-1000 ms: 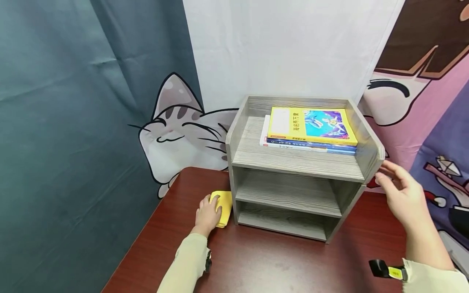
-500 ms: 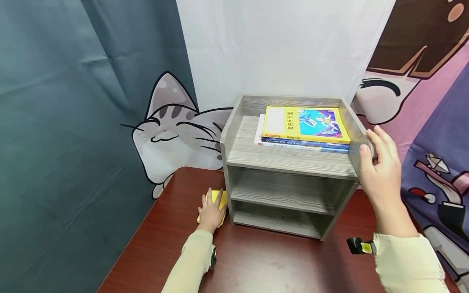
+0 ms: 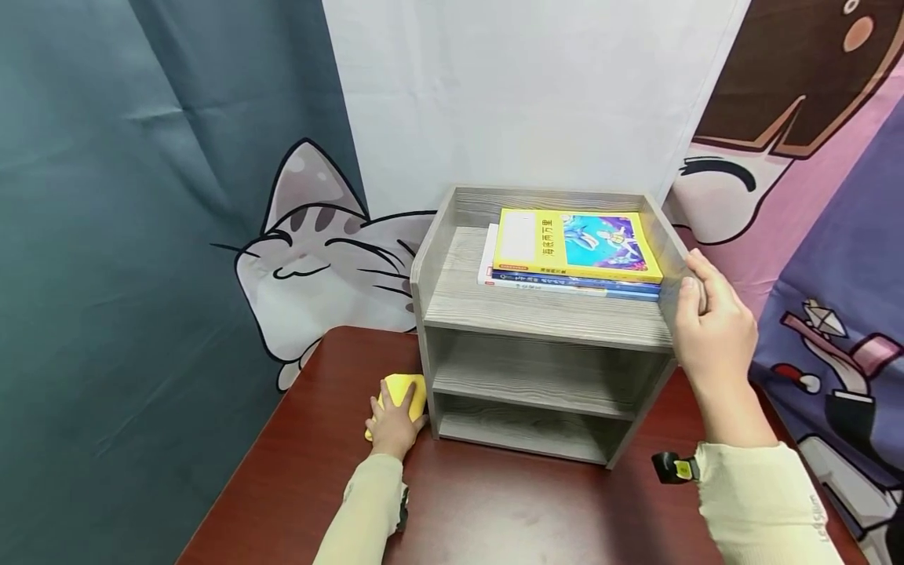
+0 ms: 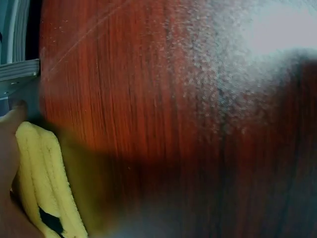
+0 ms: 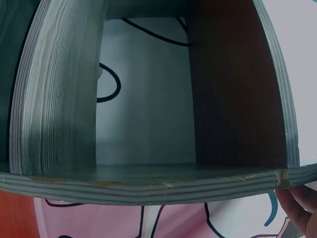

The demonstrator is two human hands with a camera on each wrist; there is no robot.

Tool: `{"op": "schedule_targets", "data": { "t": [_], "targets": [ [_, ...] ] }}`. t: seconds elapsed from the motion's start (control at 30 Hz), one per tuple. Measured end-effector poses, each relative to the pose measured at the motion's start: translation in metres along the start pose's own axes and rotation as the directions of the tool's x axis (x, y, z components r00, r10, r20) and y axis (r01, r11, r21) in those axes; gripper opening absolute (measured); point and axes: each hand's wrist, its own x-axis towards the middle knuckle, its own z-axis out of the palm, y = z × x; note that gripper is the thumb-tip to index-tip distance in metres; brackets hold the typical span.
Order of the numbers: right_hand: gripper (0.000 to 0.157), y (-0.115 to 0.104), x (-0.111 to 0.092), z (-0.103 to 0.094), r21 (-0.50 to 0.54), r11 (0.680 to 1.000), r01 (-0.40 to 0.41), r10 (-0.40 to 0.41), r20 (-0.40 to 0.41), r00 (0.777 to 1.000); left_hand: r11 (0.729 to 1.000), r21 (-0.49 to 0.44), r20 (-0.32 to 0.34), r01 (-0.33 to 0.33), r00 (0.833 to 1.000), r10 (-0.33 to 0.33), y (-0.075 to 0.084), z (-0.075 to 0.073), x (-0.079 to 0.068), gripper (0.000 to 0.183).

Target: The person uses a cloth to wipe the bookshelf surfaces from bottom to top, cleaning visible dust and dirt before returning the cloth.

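A small grey wood-grain desktop shelf (image 3: 544, 322) stands on the red-brown table. On its left, my left hand (image 3: 393, 424) lies with spread fingers on a folded yellow cloth (image 3: 400, 390), pressing it to the tabletop. In the left wrist view the thick folds of the cloth (image 4: 47, 173) show beside the hand (image 4: 9, 153), and the thumb is by the shelf's base. My right hand (image 3: 716, 329) grips the front edge of the shelf's right side panel, thumb on the inner side and fingers outside. Its fingertips (image 5: 295, 203) appear at the panel's edge in the right wrist view.
A stack of books (image 3: 575, 245), yellow cover uppermost, lies on the shelf's top level. Two lower compartments face me. Behind hang a white curtain (image 3: 537, 94) and printed cloths. The table (image 3: 508, 510) has its left edge near the teal curtain (image 3: 106, 275).
My right hand has come from beside the shelf onto its right panel and taken hold. My left hand has spread its fingers over the yellow cloth. The whole scene has shifted left in view.
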Motion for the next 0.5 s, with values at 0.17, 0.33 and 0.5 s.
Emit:
{"op": "schedule_targets", "data": {
  "t": [0.17,0.33,0.5],
  "targets": [
    [0.035,-0.001,-0.0001,0.0035,0.004,1.0,0.015,-0.015,-0.058,0.998,0.999,-0.046,0.06,-0.007,0.998,0.01,-0.0023,-0.0016,0.0046,0.059],
    [0.035,0.0001,0.0015,0.0062,-0.003,1.0,0.029,-0.029,-0.081,0.996,0.997,-0.073,0.081,-0.022,0.996,0.028,-0.0053,-0.0008,0.0078,0.05],
    [0.036,0.0008,-0.001,0.008,-0.007,1.0,0.011,-0.011,-0.07,0.998,0.999,0.005,0.041,-0.043,0.998,0.043,-0.0107,0.0031,0.0086,0.058]
  ]
}}
